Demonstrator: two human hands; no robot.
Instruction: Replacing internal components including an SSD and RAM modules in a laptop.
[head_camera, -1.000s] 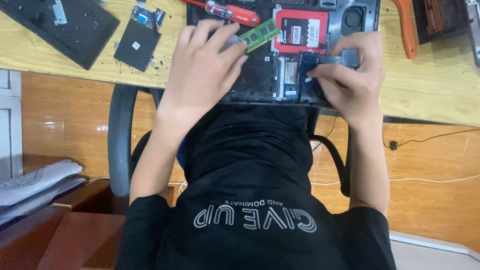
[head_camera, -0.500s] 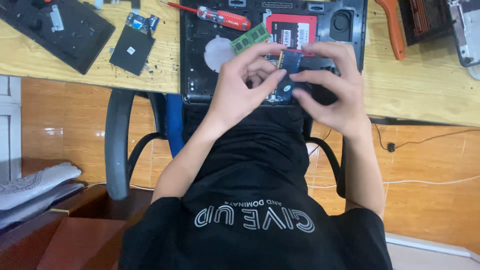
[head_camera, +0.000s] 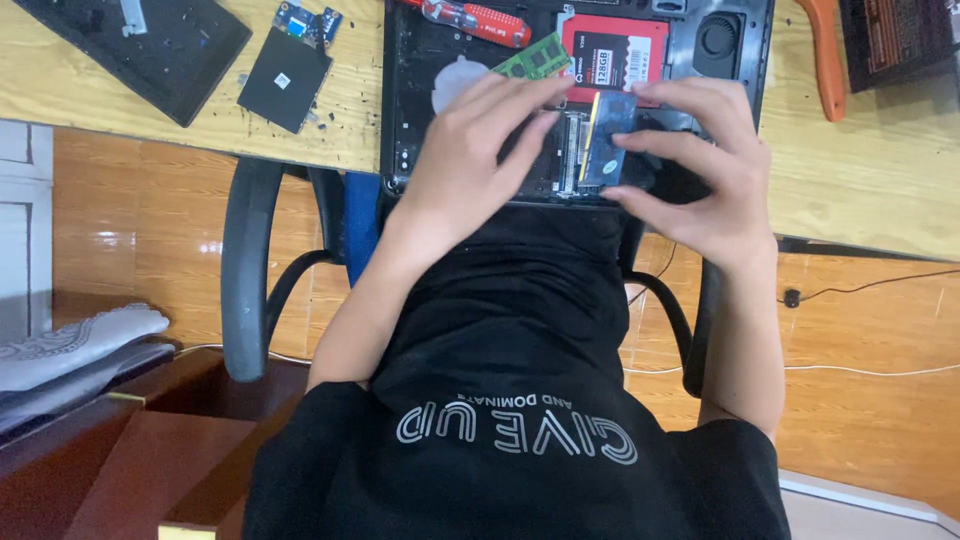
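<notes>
Opened laptop lies on table, screwdriver on it.

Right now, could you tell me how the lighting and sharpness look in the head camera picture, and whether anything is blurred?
Head view: soft, even light, no hard shadows; the left hand and right hand look slightly soft around the dark memory module they hold; a pale glare patch sits on the glossy orange floor; the open laptop base reads clearly.
</notes>
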